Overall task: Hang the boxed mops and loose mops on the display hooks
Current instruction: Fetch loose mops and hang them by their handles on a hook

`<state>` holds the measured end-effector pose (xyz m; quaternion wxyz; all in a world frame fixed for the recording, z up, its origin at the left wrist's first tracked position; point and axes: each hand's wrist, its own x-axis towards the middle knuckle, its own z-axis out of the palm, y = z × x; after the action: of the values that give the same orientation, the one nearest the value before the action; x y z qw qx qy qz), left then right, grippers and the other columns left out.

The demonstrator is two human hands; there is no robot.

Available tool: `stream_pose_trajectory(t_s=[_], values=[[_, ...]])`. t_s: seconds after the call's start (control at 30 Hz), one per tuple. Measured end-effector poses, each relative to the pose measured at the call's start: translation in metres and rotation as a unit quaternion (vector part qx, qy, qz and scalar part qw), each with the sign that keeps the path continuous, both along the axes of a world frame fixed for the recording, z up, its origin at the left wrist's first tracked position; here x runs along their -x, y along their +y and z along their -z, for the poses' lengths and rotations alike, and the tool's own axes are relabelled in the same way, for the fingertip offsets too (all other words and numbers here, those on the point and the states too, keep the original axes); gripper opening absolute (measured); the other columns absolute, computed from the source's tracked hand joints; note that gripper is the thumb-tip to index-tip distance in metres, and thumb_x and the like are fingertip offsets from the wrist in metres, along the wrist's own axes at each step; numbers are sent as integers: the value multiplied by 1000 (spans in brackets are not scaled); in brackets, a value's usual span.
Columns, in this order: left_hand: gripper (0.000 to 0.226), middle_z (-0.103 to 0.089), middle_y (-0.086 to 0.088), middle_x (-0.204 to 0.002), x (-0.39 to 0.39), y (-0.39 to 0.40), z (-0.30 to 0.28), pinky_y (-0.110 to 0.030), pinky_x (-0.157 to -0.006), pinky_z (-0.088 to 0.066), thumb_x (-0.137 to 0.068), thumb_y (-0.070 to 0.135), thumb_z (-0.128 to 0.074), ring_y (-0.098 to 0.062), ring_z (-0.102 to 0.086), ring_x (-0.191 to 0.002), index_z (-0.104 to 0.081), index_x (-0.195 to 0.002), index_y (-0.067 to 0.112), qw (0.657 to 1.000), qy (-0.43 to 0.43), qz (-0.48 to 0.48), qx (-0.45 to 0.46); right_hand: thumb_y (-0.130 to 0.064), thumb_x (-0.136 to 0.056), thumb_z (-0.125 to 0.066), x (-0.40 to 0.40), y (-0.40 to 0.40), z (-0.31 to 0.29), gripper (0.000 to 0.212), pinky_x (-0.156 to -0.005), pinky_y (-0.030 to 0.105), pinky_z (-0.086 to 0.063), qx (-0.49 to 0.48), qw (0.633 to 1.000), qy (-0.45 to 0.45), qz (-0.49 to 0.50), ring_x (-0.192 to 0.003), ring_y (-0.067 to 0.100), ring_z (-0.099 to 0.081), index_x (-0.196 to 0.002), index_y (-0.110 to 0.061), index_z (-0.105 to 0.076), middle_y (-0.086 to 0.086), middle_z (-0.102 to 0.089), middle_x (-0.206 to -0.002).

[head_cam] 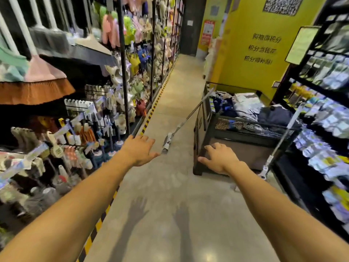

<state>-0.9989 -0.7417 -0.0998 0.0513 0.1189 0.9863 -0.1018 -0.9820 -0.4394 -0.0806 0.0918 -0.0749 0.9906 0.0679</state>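
Observation:
A loose mop (181, 125) with a grey handle leans against the left side of a black bin, its head on the floor near the middle of the aisle. A second loose mop (283, 137) leans against the shelving on the right, its head low by the floor. My left hand (139, 150) is stretched forward with relaxed fingers, holding nothing, a short way left of the first mop's head. My right hand (219, 157) is also stretched out, fingers spread and empty, in front of the bin. No boxed mop is visible.
Brooms (37, 86) and brushes hang on the display rack along the left. A black bin (226, 137) of folded textiles stands mid-aisle on the right, with dark shelving (321, 129) behind it. A yellow-black floor stripe (149, 118) edges the left rack. The grey floor runs ahead.

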Motion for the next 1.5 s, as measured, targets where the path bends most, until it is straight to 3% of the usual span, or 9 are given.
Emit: stream_pose_trajectory(t_s=[0.2, 0.43, 0.7, 0.97, 1.2, 1.5], values=[[77, -44, -7, -159, 109, 35, 20, -51, -117, -37, -101, 75, -27, -31, -40, -147, -36, -158, 23, 999, -14, 49, -11, -67, -101, -37, 98, 26, 18, 76, -117, 49, -37, 28, 999, -11, 14, -145, 39, -39, -159, -18, -33, 19, -40, -158], [77, -41, -7, -162, 249, 62, 20, -53, -120, -28, -102, 74, -24, -30, -36, -150, -36, -158, 23, 999, -29, 29, 19, -66, -102, -37, 250, 43, 33, 76, -118, 48, -36, 39, 999, -21, 17, -146, 38, -37, -157, -15, -35, 20, -37, -160], [74, -39, -2, -163, 394, 79, 25, -49, -117, -36, -103, 73, -25, -26, -38, -150, -29, -161, 27, 999, -23, 36, 17, -64, -103, -39, 386, 47, 33, 74, -113, 50, -38, 62, 998, -24, 11, -141, 40, -41, -158, -15, -33, 21, -42, -153], [73, -41, -2, -163, 547, 79, 55, -50, -119, -35, -103, 72, -26, -26, -38, -149, -29, -161, 28, 997, -29, 64, -8, -63, -104, -38, 513, 45, 52, 75, -115, 52, -35, 76, 995, -51, 40, -144, 41, -36, -161, -16, -27, 22, -37, -158], [70, -46, -1, -158, 691, 66, 76, -47, -114, -37, -102, 72, -30, -26, -43, -145, -34, -158, 29, 993, -43, 111, -29, -62, -104, -41, 640, 26, 68, 71, -110, 51, -40, 71, 990, -73, 93, -139, 40, -42, -154, -12, -37, 21, -43, -152], [69, -43, -6, -161, 836, 47, 82, -48, -115, -36, -105, 67, -31, -29, -41, -147, -32, -160, 25, 985, -74, 151, -24, -59, -104, -43, 770, 5, 89, 67, -106, 48, -45, 104, 979, -87, 151, -135, 37, -47, -155, -16, -36, 16, -45, -151]])
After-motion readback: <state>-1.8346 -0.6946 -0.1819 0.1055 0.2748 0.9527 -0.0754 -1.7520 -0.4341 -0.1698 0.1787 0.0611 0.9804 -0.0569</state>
